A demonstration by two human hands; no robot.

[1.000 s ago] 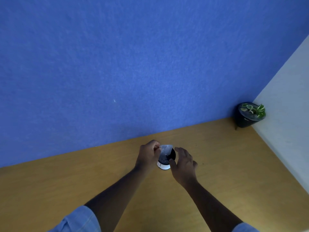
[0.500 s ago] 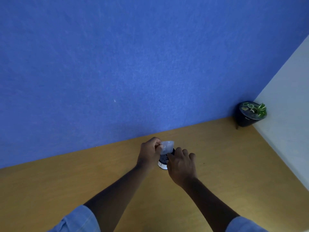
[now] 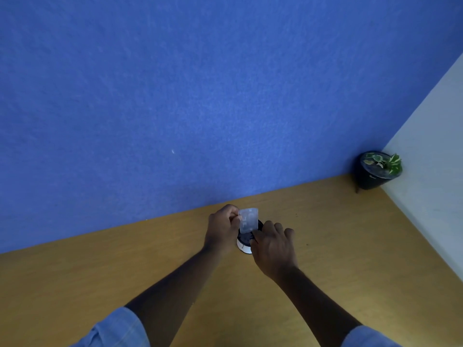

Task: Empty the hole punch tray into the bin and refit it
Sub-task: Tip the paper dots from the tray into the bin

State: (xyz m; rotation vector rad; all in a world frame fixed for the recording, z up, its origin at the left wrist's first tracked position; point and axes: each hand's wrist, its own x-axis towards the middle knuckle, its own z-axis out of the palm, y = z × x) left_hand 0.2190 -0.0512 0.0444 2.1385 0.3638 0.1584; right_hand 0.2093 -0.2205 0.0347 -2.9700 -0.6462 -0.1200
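A small clear plastic hole punch tray (image 3: 248, 219) stands on edge, tilted, directly above a little round bin (image 3: 244, 247) with a white wall and dark inside. The bin rests on the wooden desk near the blue wall. My left hand (image 3: 221, 227) pinches the tray's left edge. My right hand (image 3: 274, 246) has curled fingers, its thumb and forefinger closed on the tray's lower right corner. It covers the right side of the bin. The hole punch itself is not in view.
The wooden desk (image 3: 338, 234) runs to a blue felt wall (image 3: 175, 96) at the back and a white wall (image 3: 438, 171) on the right. A black pot with a green plant (image 3: 375, 174) sits in the far right corner.
My right hand moved left from beside the bin onto the tray's lower corner, covering part of the bin. The tray turned more upright over the bin. My left hand kept its grip.
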